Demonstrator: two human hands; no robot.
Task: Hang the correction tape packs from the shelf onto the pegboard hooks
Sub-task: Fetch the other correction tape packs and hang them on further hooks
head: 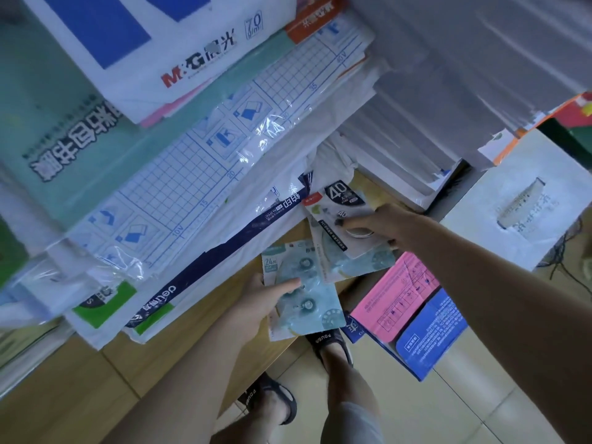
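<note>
My left hand (261, 302) grips a light teal correction tape pack (307, 302) marked 24M, held flat over the front edge of the wooden shelf (179, 341). My right hand (381, 224) pinches a white and dark correction tape pack (339, 203) marked 40, thumb on top, and under it lies another teal pack (362, 262) on the shelf. No pegboard or hooks are in view.
Stacks of wrapped paper reams (179, 65) and plastic book-cover sheets (192, 174) fill the shelf to the left and above. A white cardboard box (519, 206) stands at right. Pink and blue packages (407, 302) hang off the shelf edge. My sandalled feet (330, 344) are on the tiled floor below.
</note>
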